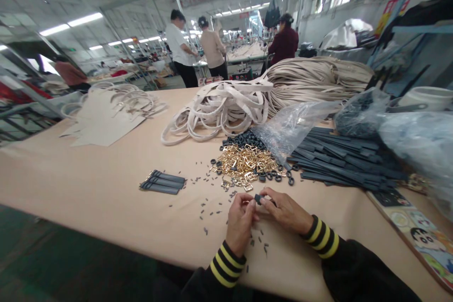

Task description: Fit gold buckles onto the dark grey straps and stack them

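Near the table's front edge, my left hand (241,219) and my right hand (283,208) meet with fingers pinched on a small dark strap piece (258,198). Much of that piece is hidden by the fingers. Just beyond lies a heap of gold buckles (247,163), with dark strap loops (271,176) at its edge and behind it. To the left, several dark straps with gold buckles (164,182) lie in a neat row. Tiny dark offcuts (205,230) are scattered around both hands.
Long dark straps (339,155) are piled at the right, beside clear plastic bags (293,125) and a cartoon-printed board (417,236). Beige straps (222,108) are heaped at the back; beige panels (106,118) lie far left. People (214,49) stand at another table beyond.
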Demonstrator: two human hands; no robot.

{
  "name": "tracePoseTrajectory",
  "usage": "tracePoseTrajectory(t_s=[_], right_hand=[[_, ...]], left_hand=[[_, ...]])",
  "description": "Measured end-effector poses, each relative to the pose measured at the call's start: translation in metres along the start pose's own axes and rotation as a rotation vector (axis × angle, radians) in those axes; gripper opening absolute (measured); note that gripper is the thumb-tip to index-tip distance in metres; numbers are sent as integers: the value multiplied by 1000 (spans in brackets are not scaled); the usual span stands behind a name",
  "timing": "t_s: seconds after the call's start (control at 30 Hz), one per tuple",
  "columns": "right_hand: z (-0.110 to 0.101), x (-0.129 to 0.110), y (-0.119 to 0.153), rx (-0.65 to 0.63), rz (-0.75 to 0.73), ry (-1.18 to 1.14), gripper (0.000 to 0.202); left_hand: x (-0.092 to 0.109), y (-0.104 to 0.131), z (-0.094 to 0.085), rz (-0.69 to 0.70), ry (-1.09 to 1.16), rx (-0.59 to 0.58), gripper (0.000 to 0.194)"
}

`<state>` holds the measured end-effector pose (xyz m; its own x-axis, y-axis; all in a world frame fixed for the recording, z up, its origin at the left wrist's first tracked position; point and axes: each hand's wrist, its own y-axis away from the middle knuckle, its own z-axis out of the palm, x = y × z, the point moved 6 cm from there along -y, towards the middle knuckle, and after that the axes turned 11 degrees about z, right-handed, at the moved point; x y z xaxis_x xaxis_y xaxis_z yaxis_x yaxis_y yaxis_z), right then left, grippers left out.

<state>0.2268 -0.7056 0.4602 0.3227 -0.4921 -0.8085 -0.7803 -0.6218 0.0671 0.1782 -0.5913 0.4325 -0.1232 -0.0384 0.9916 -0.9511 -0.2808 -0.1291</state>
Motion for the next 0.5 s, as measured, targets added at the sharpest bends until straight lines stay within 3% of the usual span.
tracePoseTrajectory(t_s=[0.07,0.27,0.5], right_hand=[[4,-3,1,-41,-5,-3,18],[11,0,0,-93,64,-42,14],[7,-1,0,-84,20,-51,13]], left_hand=[[-4,2,2,-56,103,29,27],[-6,5,15,-115,51,-158,28],[-7,-4,3,-106,73,-75,28]])
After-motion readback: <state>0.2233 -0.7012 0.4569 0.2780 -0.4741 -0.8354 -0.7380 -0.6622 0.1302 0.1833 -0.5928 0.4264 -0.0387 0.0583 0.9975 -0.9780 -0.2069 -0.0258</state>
